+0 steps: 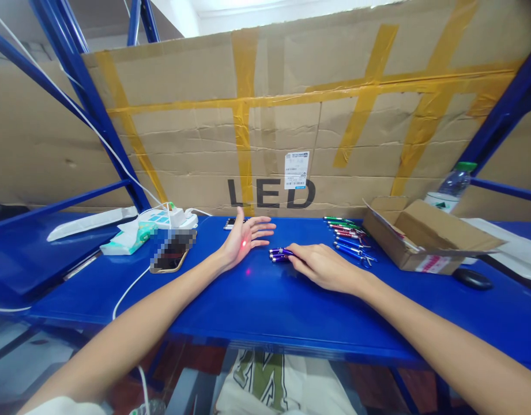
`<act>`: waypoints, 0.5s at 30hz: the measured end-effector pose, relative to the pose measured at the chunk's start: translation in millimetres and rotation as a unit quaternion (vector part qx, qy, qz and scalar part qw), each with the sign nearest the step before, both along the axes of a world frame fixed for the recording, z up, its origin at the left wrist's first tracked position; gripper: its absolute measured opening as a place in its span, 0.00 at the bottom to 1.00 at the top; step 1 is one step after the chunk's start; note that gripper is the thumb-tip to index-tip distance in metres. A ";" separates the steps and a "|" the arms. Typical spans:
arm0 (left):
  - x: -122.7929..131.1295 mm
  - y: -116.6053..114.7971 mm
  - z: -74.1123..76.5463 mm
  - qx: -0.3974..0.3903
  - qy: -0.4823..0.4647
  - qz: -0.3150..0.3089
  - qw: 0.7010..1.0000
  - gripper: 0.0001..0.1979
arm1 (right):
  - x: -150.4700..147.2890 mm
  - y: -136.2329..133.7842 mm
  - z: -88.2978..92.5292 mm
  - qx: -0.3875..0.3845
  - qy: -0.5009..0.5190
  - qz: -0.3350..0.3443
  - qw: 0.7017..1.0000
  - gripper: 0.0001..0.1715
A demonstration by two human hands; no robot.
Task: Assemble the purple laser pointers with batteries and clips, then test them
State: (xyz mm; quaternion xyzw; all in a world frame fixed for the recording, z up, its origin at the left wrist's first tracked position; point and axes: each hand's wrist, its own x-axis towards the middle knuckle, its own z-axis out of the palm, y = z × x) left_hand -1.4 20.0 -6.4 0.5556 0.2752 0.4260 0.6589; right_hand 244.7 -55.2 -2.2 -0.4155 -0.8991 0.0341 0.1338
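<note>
My right hand [319, 266] is closed around a few purple laser pointers [279, 253], their tips turned left toward my other palm. How many it grips I cannot tell. Held upright with fingers spread and nothing in it, my left hand [245, 239] faces the tips. A bright red light spot falls on its palm, and a second red dot shows on the blue table [265, 311] just below. Right of my right hand lies a row of similar slim pointers: green ones [338, 219], red ones [347, 230] and blue ones [354, 252]. Behind my left fingers, a small silver item [229, 224] is partly hidden.
At right stand an open cardboard box [429, 260], a black mouse [473, 279] and a plastic bottle [456, 181]. A phone [174, 253], a tissue pack [129, 239] and a white power strip [161, 218] with cables lie left. A large taped cardboard sheet [196, 144] closes off the back.
</note>
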 end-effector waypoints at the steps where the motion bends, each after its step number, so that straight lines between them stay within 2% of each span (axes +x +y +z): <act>1: 0.0 0.0 -0.2 0.000 -0.001 0.000 1.000 0.47 | 0.1 0.0 0.5 -0.002 0.001 -0.001 1.000 0.16; 15: -0.2 -1.1 0.7 0.001 -0.010 0.004 1.000 0.47 | -1.7 -2.2 4.0 -0.011 -0.020 -0.017 1.000 0.15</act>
